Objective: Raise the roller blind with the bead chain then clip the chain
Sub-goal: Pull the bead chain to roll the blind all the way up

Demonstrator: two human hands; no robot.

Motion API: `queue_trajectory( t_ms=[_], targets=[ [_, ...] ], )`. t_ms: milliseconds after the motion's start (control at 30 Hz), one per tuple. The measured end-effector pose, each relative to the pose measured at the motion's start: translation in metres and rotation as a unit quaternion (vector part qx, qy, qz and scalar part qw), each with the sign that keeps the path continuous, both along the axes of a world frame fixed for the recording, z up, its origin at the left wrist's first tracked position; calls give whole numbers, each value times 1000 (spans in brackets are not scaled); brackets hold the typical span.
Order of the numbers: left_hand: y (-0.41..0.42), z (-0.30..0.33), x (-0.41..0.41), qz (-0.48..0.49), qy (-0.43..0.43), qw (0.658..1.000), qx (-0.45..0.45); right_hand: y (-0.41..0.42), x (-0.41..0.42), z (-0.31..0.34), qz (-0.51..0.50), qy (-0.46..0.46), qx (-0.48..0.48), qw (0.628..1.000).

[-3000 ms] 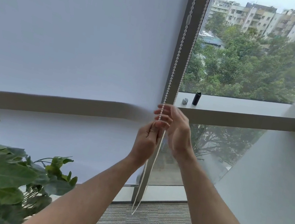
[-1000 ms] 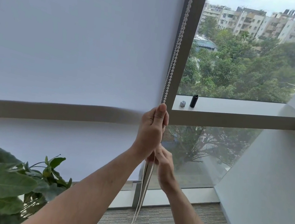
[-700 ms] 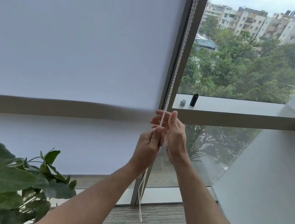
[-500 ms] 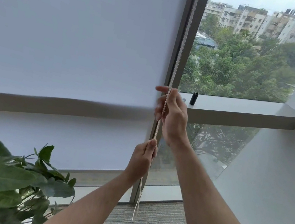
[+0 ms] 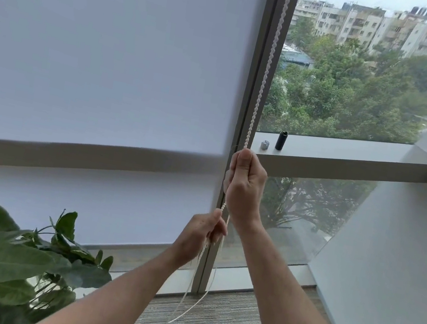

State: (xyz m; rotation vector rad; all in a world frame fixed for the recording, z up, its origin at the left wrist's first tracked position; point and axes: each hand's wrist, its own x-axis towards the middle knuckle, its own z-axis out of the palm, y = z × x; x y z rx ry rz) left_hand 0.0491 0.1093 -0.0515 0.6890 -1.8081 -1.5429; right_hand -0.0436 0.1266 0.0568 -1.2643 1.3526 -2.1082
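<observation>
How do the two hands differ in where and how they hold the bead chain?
The right hand grips the bead chain higher, level with the window ledge; the left hand holds it lower, beneath the right wrist. The right hand is a closed fist with the thumb on top; the left hand pinches with thumb and fingers. Both are shut on the chain.

A single view is given, taken from the head of the person and aimed forward and slightly down at a window frame [image 5: 252, 83] close ahead. Both forearms are seen entering from the bottom edge. No second view is provided.
</observation>
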Motion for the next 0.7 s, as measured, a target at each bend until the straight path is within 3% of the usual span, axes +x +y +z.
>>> queue_trajectory(
  t_ms=[133,300,567,700],
  targets=[
    [-24,11,11,30,-16,999,0,6,6,-32,-38,42,39,998],
    [-35,57,9,86,74,994,6,13,13,-59,-28,26,60,997],
    [-16,154,-16,0,249,968,-13,11,19,-76,-1,18,77,997],
    [-7,154,-27,19,241,970,5,20,18,-95,5,34,99,995]
  ],
)
